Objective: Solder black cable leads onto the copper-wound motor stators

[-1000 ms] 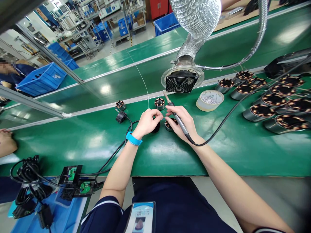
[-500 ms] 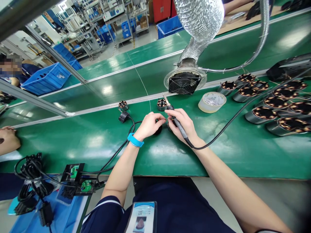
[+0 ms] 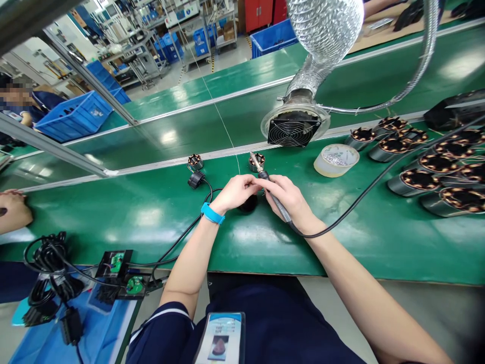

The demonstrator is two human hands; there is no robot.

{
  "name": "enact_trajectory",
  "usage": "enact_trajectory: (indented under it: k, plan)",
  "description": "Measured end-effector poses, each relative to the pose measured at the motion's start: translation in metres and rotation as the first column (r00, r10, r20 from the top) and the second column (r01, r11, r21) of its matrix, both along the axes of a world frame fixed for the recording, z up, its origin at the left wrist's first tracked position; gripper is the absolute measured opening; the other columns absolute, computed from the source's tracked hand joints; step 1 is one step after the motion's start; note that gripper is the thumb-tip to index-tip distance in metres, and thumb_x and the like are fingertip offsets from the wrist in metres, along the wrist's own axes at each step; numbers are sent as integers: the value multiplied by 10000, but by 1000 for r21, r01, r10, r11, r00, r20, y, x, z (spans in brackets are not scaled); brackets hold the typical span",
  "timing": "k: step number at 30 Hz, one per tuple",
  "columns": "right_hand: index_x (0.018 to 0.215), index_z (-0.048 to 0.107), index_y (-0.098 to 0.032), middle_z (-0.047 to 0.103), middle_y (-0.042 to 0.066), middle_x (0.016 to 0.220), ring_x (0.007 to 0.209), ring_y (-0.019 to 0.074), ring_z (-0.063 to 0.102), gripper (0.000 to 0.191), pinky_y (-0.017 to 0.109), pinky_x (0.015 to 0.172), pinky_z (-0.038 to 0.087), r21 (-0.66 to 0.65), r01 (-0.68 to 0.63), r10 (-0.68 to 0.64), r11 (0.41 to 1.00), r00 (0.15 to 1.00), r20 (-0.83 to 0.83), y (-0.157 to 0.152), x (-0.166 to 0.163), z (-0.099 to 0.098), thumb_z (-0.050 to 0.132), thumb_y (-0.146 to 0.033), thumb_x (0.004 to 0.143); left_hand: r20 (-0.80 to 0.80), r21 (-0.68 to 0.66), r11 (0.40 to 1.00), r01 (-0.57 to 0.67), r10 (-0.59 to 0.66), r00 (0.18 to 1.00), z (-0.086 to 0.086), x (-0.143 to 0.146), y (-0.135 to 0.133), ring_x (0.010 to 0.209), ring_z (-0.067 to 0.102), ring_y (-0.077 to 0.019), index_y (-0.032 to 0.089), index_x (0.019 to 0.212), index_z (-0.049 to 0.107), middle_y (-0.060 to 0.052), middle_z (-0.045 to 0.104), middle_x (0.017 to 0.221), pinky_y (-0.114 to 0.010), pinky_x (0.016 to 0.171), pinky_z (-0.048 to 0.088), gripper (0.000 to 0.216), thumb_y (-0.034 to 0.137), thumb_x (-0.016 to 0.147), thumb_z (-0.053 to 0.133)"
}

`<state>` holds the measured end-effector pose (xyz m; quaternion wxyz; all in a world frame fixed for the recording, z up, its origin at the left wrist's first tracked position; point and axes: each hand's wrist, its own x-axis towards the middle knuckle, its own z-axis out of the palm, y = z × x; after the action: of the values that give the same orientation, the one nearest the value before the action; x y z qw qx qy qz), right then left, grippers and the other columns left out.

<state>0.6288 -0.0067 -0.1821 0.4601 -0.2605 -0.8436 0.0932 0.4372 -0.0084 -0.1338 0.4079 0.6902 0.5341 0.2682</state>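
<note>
My right hand (image 3: 288,198) is closed around a soldering iron (image 3: 265,179), its metal tip pointing up and away toward a small copper-wound stator (image 3: 256,161). My left hand (image 3: 235,191), with a blue wristband, is pinched on a thin solder wire (image 3: 222,124) that runs up and away from it. Both hands meet over a small dark part (image 3: 249,203) on the green bench (image 3: 113,217); what lies under the fingers is hidden. The iron's black cable (image 3: 364,194) trails off to the right.
A fume extractor fan (image 3: 292,130) on a foil duct hangs just behind my hands. A tub of bits (image 3: 335,159) and several large stators (image 3: 417,179) sit at right. Another small stator (image 3: 195,161), a black clip (image 3: 196,179), circuit boards (image 3: 117,263) and cables lie left. Another person's hand (image 3: 13,210) rests far left.
My hands have come closer together, and the soldering iron tip has swung a little left toward the small stator. The view has shifted slightly.
</note>
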Motion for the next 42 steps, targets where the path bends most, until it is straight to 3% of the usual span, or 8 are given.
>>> enact_trajectory:
  k: [3, 5, 10, 15, 22, 30, 36, 42]
  plan:
    - [1525, 433, -344, 631, 89, 1187, 1059, 238, 619, 549, 401, 904, 551, 33, -27, 25, 999, 998, 51, -1, 0, -1, 454, -118, 1025, 4, -12, 1000, -12, 12, 1000, -1, 0, 0, 665, 516, -129, 146, 755, 613, 3, 623, 710, -260, 638, 384, 141, 181, 877, 553]
    - [1485, 488, -335, 636, 86, 1174, 1048, 235, 629, 512, 398, 892, 560, 13, -7, 7, 1000, 1000, 22, -2, -1, 0, 458, -121, 1020, 53, -42, 999, -22, 24, 998, 0, 1, 0, 673, 528, -130, 142, 756, 624, 0, 627, 710, -259, 651, 397, 145, 204, 875, 570]
    - [1288, 650, -270, 693, 64, 1056, 926, 201, 688, 329, 376, 872, 586, -139, 72, -106, 988, 959, -261, -3, 3, 12, 593, -186, 976, 109, -120, 991, -56, 69, 992, 1, 3, -1, 696, 579, -142, 131, 777, 675, -22, 662, 720, -260, 672, 424, 176, 283, 856, 635]
    - [1029, 738, -220, 724, 34, 817, 708, 183, 701, 182, 334, 716, 588, -317, 211, -345, 925, 816, -464, -7, 10, 10, 594, -328, 999, 72, -120, 989, -83, 92, 993, 1, 3, -2, 683, 576, -141, 138, 770, 681, -23, 666, 709, -262, 650, 404, 199, 314, 855, 641]
    - [830, 733, -216, 676, 10, 639, 566, 185, 671, 255, 314, 539, 509, -249, 168, -273, 954, 832, -482, -14, 14, -3, 574, -333, 992, 61, -105, 991, -80, 87, 994, 0, 3, -2, 661, 547, -130, 136, 755, 673, -19, 659, 704, -262, 628, 374, 185, 286, 851, 624]
    - [824, 733, -220, 675, -4, 622, 554, 169, 667, 223, 297, 529, 485, -191, 170, -241, 967, 855, -460, -15, 12, 6, 576, -270, 976, 68, -96, 992, -79, 86, 994, -2, 3, -2, 670, 551, -134, 137, 754, 671, -22, 662, 708, -259, 639, 390, 200, 311, 846, 631]
    - [810, 732, -216, 655, -6, 598, 520, 168, 642, 246, 306, 546, 510, -219, 167, -254, 961, 847, -467, -15, 11, 6, 572, -296, 979, 68, -79, 994, -75, 80, 994, -2, 3, -2, 669, 555, -135, 138, 756, 674, -23, 664, 709, -261, 638, 390, 206, 318, 844, 629]
    - [821, 737, -206, 668, 12, 627, 554, 181, 656, 274, 314, 552, 514, -260, 213, -323, 942, 787, -525, -13, 12, 1, 568, -343, 987, 79, -79, 994, -81, 87, 993, -3, 4, -2, 682, 570, -139, 140, 759, 671, -25, 665, 716, -266, 658, 409, 200, 316, 843, 625]
